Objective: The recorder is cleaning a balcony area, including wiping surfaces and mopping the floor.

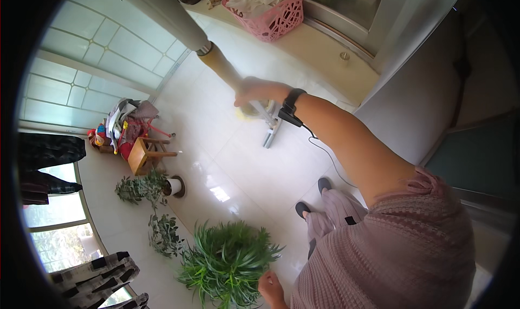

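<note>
My right hand [260, 90] grips the tan pole of a mop [221, 65], just below its thick grey upper handle. The pole slants from the top left, close to the camera, down to the floor. The mop's head [270, 135], with a grey bar and a blurred yellowish part, rests on the pale tiles, partly hidden by my hand and wrist. A black strap device [291, 108] with a cable sits on my right wrist. Low in the picture, my left hand [271, 288] hangs with curled fingers beside a bushy green plant [231, 260], apparently holding nothing.
A pink basket [272, 19] with white cloth stands on a ledge [325, 61] by the window frame. Along the left are a wooden stool [142, 157], piled clothes [126, 122] and a potted plant [174, 186]. Hanging garments [53, 150] are near the left windows. My slippered feet [302, 209] stand on shiny tiles.
</note>
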`<state>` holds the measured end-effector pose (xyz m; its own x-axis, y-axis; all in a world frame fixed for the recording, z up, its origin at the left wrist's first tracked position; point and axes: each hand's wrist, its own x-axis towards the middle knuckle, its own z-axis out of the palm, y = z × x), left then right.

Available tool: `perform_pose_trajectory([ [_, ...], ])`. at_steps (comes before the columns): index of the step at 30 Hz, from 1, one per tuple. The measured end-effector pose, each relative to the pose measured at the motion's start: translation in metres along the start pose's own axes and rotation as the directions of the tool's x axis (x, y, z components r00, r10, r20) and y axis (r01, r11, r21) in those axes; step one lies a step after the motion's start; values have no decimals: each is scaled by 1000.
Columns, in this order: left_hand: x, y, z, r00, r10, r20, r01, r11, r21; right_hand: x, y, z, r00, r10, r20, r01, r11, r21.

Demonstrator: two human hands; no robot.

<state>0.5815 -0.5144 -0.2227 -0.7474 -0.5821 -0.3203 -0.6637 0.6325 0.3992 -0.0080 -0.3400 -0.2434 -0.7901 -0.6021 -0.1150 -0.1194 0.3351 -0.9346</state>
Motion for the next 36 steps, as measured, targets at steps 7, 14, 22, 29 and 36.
perform_pose_trajectory([
  [7,152,194,-147,639,627,-446,-766,573,-291,-36,7,72,956,-71,-284,92,994,60],
  [14,150,382,-188,82,922,-377,-690,-221,-689,-99,24,154,661,76,-747,-57,997,51],
  [22,108,429,-155,341,638,-691,-858,-89,-506,-120,13,105,803,590,84,250,-462,851],
  [29,99,479,-126,105,586,-803,-980,-78,-185,-90,32,102,842,535,71,270,-533,802],
  [36,67,520,-60,241,795,-556,-773,-188,-605,-93,97,67,874,483,-50,429,-720,546],
])
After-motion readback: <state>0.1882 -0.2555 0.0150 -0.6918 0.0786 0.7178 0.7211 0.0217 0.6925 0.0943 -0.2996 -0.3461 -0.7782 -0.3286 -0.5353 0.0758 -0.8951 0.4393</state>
